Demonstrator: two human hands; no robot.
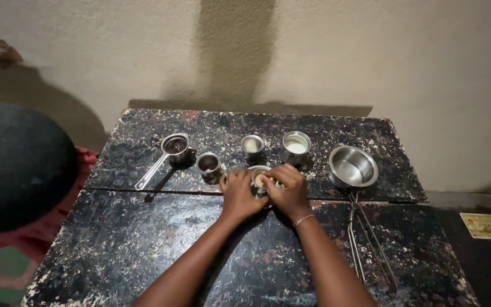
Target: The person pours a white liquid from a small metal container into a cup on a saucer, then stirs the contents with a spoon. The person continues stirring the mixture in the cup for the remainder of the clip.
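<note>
Clasping a small steel cup [259,179], the left hand [238,193] and right hand [288,190] wrap closely around it. Pale contents show inside. Behind it stands a taller steel tumbler [296,145].

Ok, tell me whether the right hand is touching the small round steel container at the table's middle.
Touching. The head view shows the right hand wrapped over the small round steel container, fingers on its rim, with the left hand pressed against its other side.
</note>
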